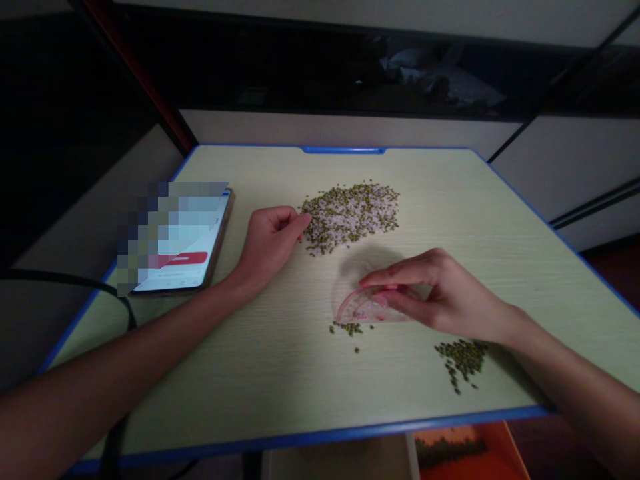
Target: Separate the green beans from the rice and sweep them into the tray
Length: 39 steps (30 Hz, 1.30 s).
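My right hand point(420, 290) pinches a clear pink protractor point(360, 308) between thumb and fingers, low over the table. Along the protractor's lower edge lies a small cluster of green mung beans point(353, 328), with a stray bean just below. My left hand point(275, 237) is curled closed at the left edge of a wide pile of mixed green beans and whitish grains point(353, 213). Its thumb tip is at the pile; whatever its fingers may hold is hidden. Below my right wrist sits another small heap of green beans point(463, 360).
A lit phone point(200, 267), partly pixelated, is beside my left forearm on the blue-edged table point(225, 393). A black cable point(113, 287) hangs at the left. Under the front edge are a pale container point(340, 460) and an orange container point(510, 453) with green beans inside.
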Each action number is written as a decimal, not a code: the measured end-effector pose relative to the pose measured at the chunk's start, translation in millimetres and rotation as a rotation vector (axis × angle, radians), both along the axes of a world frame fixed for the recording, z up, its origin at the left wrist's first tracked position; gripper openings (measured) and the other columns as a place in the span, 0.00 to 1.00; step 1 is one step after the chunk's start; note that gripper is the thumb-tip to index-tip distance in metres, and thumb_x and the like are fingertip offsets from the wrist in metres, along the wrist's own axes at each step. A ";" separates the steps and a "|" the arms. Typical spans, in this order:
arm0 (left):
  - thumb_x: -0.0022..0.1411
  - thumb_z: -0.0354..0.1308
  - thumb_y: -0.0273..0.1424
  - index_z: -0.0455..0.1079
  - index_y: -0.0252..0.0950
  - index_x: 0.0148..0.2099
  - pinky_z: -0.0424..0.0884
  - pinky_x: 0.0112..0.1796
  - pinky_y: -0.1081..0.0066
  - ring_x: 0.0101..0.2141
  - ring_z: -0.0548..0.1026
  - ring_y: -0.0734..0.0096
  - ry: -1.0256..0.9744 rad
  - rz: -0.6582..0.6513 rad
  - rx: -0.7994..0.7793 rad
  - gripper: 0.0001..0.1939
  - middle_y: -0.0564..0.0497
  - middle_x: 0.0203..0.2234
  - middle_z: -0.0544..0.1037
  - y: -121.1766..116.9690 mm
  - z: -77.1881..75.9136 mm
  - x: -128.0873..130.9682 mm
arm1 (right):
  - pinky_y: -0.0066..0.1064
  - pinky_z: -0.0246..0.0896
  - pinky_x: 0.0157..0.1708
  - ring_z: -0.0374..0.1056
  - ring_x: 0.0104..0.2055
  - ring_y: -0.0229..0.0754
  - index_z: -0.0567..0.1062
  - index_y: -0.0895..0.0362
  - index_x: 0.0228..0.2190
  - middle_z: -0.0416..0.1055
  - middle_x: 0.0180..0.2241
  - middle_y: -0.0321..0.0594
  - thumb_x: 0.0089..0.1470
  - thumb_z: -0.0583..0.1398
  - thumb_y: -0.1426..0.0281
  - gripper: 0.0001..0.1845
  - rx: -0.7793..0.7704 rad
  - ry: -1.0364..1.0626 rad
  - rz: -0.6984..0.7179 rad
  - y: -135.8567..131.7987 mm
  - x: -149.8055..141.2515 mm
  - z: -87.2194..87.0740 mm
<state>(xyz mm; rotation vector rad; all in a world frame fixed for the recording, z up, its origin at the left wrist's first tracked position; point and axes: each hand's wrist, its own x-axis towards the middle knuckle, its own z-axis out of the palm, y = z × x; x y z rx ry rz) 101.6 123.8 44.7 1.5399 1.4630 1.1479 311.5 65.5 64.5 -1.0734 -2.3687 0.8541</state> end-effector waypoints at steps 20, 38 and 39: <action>0.52 0.54 0.25 0.58 0.36 0.13 0.48 0.16 0.74 0.12 0.53 0.82 0.002 0.009 0.004 0.18 0.60 0.05 0.56 1.1 -0.4 0.4 | 0.21 0.49 0.15 0.57 0.16 0.30 0.79 0.63 0.32 0.68 0.16 0.35 0.48 0.58 0.74 0.10 -0.095 0.083 -0.264 -4.9 -15.6 -11.3; 0.52 0.54 0.26 0.58 0.36 0.13 0.49 0.17 0.74 0.12 0.53 0.81 0.005 0.011 -0.019 0.17 0.61 0.06 0.56 1.0 0.2 -0.6 | 0.24 0.47 0.14 0.58 0.14 0.33 0.67 0.58 0.24 0.70 0.15 0.36 0.43 0.56 0.74 0.01 -0.216 0.100 -0.567 -2.0 1.1 -10.2; 0.52 0.54 0.26 0.58 0.36 0.13 0.49 0.17 0.74 0.12 0.53 0.81 0.003 0.010 -0.021 0.17 0.61 0.06 0.56 1.2 -0.3 -1.0 | 0.24 0.47 0.14 0.57 0.14 0.32 0.66 0.58 0.24 0.69 0.15 0.36 0.43 0.56 0.75 0.02 -0.213 0.106 -0.576 -2.2 1.6 -10.3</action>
